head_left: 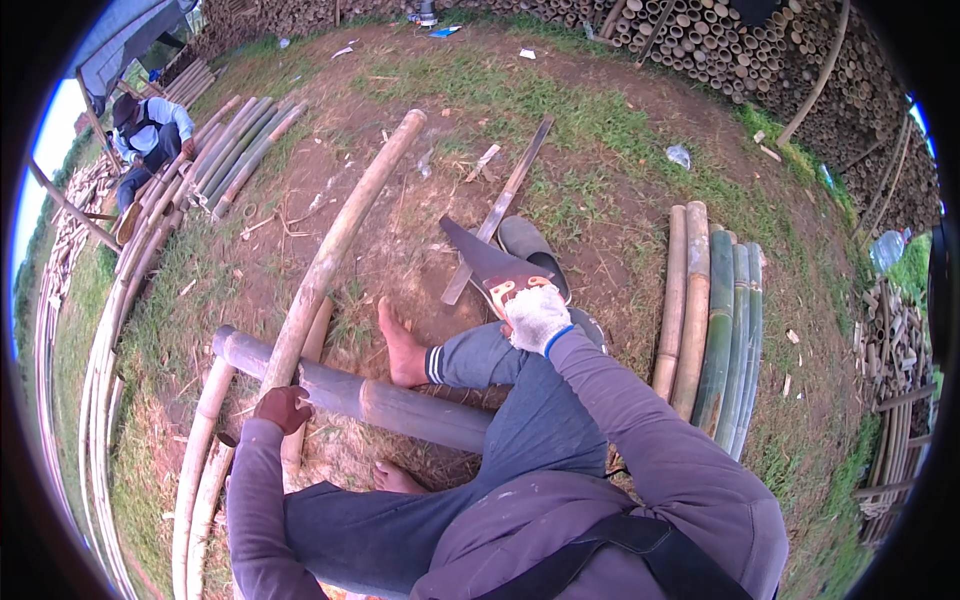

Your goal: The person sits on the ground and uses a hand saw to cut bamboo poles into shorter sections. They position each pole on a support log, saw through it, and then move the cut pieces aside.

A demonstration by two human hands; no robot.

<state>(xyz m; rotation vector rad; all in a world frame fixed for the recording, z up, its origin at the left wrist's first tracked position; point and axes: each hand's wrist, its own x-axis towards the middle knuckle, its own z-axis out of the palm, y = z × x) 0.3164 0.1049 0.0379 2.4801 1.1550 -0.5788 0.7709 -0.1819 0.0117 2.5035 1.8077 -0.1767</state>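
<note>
My right hand (536, 316), in a pale work glove, grips the handle of a hand saw (484, 262) whose dark blade points up and away over the dirt. My bare left hand (283, 407) rests on a long pale bamboo pole (340, 236) where it crosses a thick grey bamboo section (400, 405) lying across my legs. My bare feet (400, 345) are on the ground beside that section.
A bundle of green and tan bamboo lengths (712, 320) lies to my right. More poles (235, 150) lie at the upper left, where another person (150, 135) sits. Stacked bamboo ends (720, 40) wall the far side. A flat stick (505, 200) and a dark sandal (530, 245) lie ahead.
</note>
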